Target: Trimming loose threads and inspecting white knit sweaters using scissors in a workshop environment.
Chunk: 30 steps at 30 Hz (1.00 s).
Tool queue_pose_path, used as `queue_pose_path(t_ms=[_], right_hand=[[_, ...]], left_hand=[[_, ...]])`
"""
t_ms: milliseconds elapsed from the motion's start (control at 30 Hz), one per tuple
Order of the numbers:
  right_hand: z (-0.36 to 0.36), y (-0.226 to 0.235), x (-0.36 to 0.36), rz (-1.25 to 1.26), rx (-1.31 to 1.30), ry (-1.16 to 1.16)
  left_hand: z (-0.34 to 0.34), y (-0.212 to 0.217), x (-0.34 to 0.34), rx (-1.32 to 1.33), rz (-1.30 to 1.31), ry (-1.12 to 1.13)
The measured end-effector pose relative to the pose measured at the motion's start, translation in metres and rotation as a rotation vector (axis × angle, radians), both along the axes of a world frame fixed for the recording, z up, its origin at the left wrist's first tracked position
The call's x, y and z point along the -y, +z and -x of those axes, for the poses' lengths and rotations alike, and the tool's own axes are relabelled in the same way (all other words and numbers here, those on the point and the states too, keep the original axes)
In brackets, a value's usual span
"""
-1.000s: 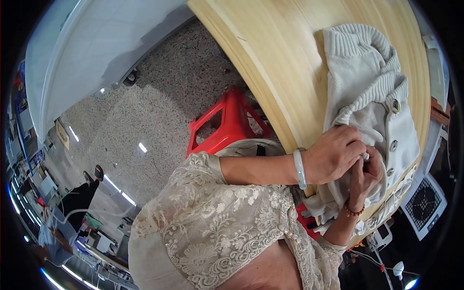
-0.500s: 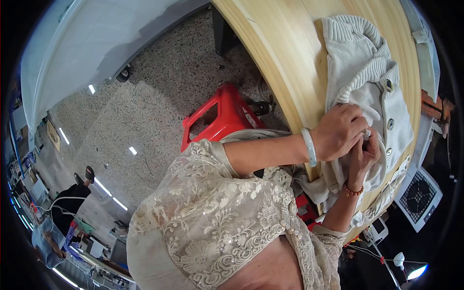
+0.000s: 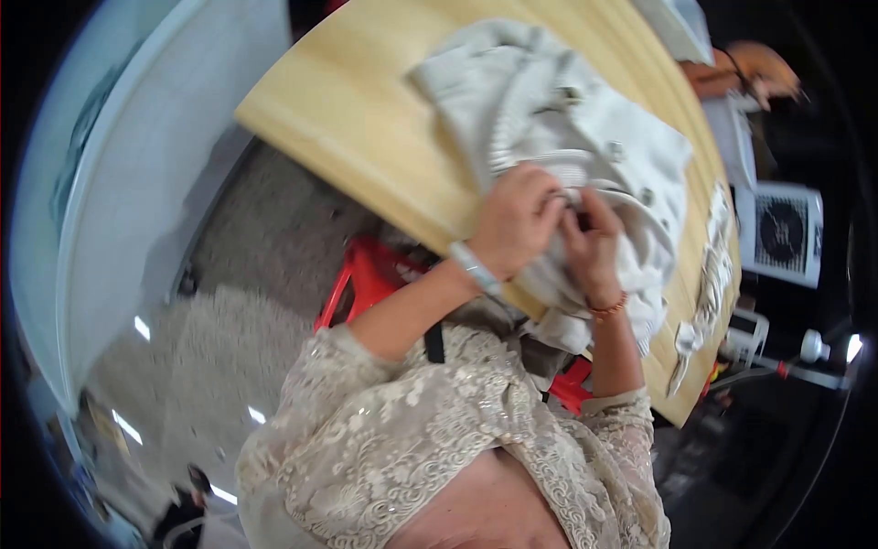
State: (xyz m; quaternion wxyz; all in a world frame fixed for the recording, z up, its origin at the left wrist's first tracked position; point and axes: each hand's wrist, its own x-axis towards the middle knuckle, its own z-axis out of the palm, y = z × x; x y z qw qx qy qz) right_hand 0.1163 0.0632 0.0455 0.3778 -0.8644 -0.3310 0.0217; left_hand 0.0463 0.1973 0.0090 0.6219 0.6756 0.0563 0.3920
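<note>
Mid-frame on my feed, left hand (image 3: 518,220) and right hand (image 3: 596,245), equally near, pinch the pale cardigan (image 3: 633,174); its length slants from upper centre down rightward.

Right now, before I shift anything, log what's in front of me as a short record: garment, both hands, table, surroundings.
Garment: pale knit with buttons, lying on the table
Left hand: fingers bent at the garment; pale bangle on the wrist
Right hand: fingertips close to the left hand's; reddish bracelet on the wrist
Between the fingertips: too blurred to tell
Table: light wood
On the table, right: twisted white strip
Beyond the table, right: white-framed unit with dark grille
Near edge: red stool, partly hidden
</note>
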Motion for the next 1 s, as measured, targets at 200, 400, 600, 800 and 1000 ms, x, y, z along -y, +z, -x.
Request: queue_pose_path(t_ms=[200,400,600,800,1000], right_hand=[[0.009,0.009,-0.007,0.044,0.122,-0.011],[0.014,-0.029,-0.013,-0.235,0.324,-0.112],[0.050,-0.044,-0.027,-0.172,0.321,-0.180],[0.084,-0.036,0.011,-0.332,0.407,-0.262],[0.099,-0.042,0.079,-0.291,0.459,-0.428]], left_hand=[[-0.022,0.027,-0.044,-0.165,-0.108,-0.086],[-0.115,0.018,-0.092,-0.497,-0.203,-0.405],[-0.131,0.003,-0.136,-0.463,-0.411,-0.599],[-0.142,0.005,-0.137,-0.484,-0.428,-0.550],[-0.160,0.017,-0.045,-0.365,-1.015,-0.355]])
